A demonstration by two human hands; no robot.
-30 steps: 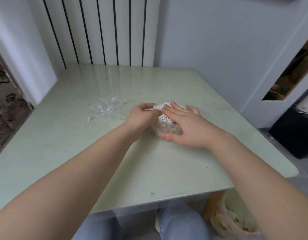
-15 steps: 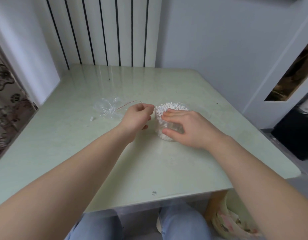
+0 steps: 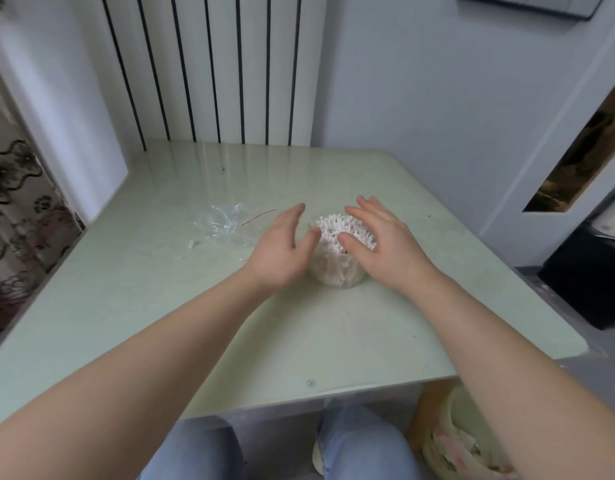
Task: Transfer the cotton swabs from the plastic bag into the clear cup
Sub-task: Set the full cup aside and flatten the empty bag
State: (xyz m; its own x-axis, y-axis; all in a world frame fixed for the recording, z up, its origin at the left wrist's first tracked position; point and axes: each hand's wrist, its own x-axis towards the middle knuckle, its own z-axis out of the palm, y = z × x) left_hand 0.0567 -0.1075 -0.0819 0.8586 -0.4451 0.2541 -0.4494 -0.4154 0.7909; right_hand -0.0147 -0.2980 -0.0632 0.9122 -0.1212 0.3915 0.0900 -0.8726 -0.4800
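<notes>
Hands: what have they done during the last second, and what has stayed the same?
The right hand lifted off the swabs and the left hand uncurled; both are now open, one on each side of the cup. The cup of swabs and the bag stayed in place.

A small clear plastic cup is seen standing upright on the pale green tabletop, packed with white-tipped cotton swabs set on end, their tips raised above the rim. A crumpled transparent plastic bag is seen lying to the cup's left, apart from it.
</notes>
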